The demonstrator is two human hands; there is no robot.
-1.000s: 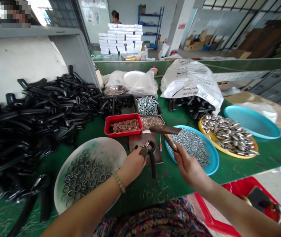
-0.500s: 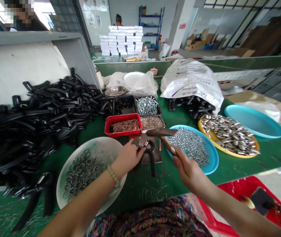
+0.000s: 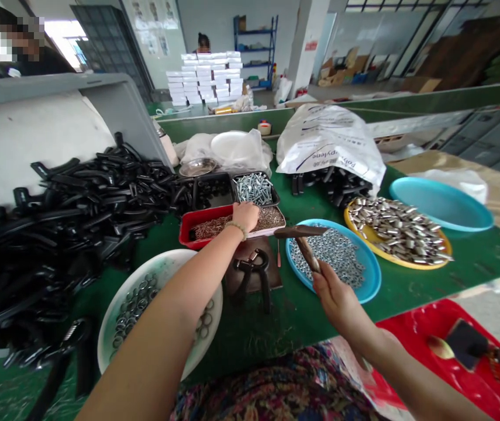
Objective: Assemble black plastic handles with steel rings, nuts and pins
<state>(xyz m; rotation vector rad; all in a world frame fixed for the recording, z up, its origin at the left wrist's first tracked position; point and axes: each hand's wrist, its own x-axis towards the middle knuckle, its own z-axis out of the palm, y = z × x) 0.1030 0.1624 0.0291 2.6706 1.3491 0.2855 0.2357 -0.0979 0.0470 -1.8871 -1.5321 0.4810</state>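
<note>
My right hand grips the wooden handle of a hammer, its metal head raised in front of the blue basin of small silver nuts. My left hand is stretched forward over the border between the red tray of copper-coloured pins and the pale tray of tiny metal pieces. Its fingertips are hidden, so I cannot see what they hold. Between both arms, a black two-handled tool with a coiled spring lies on a dark metal plate, untouched by either hand.
Black handle parts are heaped on the left beside a white bowl of metal rings. Behind are a tray of screws and a white plastic sack. A yellow tray of metal cylinders is at right. Two other people are farther back.
My left hand has left the black tool and moved forward to the small-parts trays. The hammer stays in my right hand, raised at nearly the same spot. The view has shifted slightly.
</note>
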